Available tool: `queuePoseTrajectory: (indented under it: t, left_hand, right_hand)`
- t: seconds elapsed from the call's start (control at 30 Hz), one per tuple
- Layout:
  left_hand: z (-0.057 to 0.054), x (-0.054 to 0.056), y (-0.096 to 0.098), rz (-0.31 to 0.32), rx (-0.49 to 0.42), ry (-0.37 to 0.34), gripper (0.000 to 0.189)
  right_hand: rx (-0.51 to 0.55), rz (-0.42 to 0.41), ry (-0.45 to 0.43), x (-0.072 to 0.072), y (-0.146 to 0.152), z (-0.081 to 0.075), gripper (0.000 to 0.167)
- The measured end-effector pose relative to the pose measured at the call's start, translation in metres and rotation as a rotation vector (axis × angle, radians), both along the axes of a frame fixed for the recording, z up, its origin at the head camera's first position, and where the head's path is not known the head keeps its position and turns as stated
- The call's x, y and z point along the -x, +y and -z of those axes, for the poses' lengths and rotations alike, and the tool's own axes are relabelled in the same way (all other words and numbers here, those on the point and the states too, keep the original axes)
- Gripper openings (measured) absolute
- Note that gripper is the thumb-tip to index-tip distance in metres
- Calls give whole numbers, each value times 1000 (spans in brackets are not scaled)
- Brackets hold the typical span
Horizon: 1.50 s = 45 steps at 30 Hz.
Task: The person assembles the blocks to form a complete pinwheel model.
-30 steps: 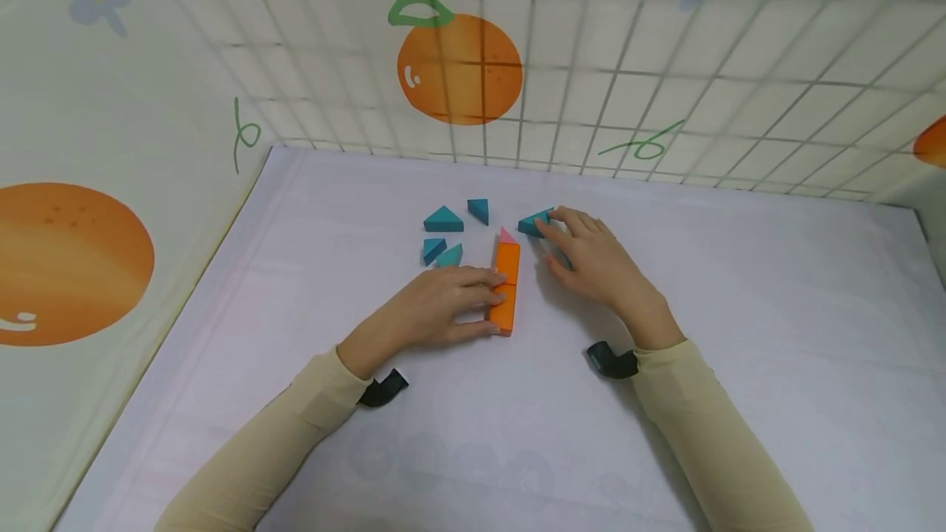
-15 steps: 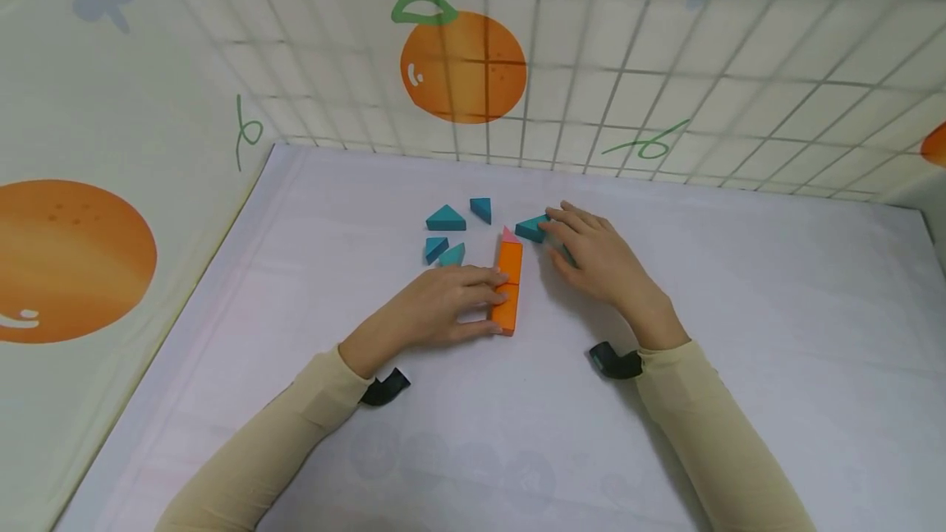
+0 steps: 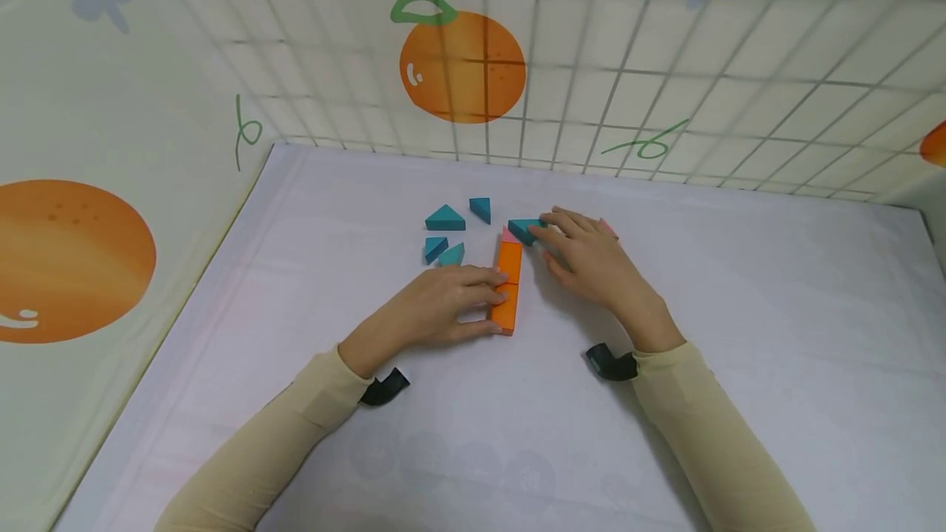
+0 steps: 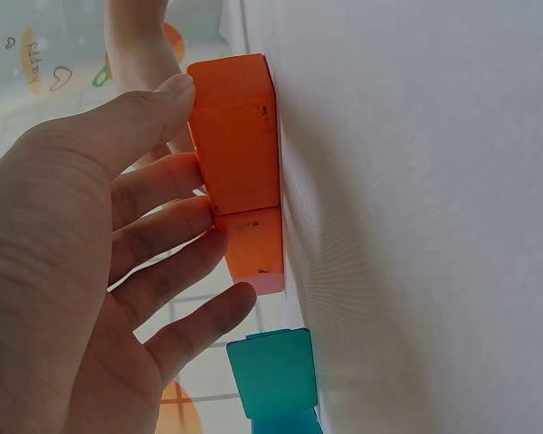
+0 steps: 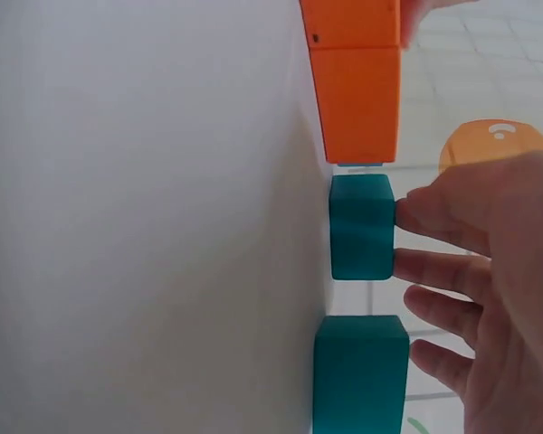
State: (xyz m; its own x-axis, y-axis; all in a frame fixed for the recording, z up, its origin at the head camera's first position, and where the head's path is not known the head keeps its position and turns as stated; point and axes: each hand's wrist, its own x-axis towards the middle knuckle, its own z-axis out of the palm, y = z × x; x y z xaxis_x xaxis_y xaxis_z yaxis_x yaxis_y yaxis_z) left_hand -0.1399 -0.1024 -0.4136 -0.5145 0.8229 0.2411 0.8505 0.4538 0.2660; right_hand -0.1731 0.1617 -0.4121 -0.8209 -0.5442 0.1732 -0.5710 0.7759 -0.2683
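Note:
My left hand [image 3: 442, 302] lies across two orange blocks [image 3: 506, 302] set end to end, fingertips resting on their top faces. In the left wrist view, its fingers are extended and apart along the orange blocks [image 4: 235, 149]. A small pink triangular block [image 3: 508, 235] stands at their far end. My right hand [image 3: 594, 263] touches a teal triangular block [image 3: 521, 228] with its fingertips, close beside the pink one. From the right wrist view, thumb and finger touch the top of this teal block [image 5: 362, 226]. Another teal block [image 5: 360, 375] lies beneath that hand.
Several teal and blue triangular blocks, such as a wide triangle [image 3: 445, 218] and a small one [image 3: 480, 209], lie to the left. Part of a pink block [image 3: 608, 228] shows behind my right hand. A grid-patterned cloth wall [image 3: 576, 97] rises behind the white tabletop [image 3: 776, 310].
The teal triangular block has slid left towards the pink tip, my right hand moving with it. A pink block now shows behind that hand. My left hand stays on the orange blocks.

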Motion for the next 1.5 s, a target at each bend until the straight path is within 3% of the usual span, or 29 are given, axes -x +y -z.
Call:
queuePoseTrajectory:
  t: [0.6, 1.5]
  left_hand:
    - [3, 1, 0, 6, -9, 6, 37]
    - [2, 0, 0, 9, -10, 9, 36]
  right_hand:
    - [26, -42, 81, -2, -3, 1, 36]
    - [18, -39, 58, -2, -7, 2, 38]
